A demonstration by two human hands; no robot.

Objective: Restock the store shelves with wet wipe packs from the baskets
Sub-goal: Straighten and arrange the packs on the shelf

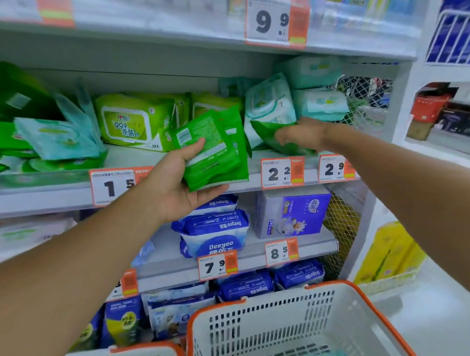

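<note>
Two flat green wipe packs (216,151) are lying in the left hand (182,185) before the middle white metal shelf (253,179); the white slotted plastic basket (296,321) is sitting below, right of them.

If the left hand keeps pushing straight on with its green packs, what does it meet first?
Most likely the lime-green pack standing on the middle shelf. The left hand tilts its green packs up towards it. Depth is unclear, so the packs may still be short of the shelf edge.
</note>
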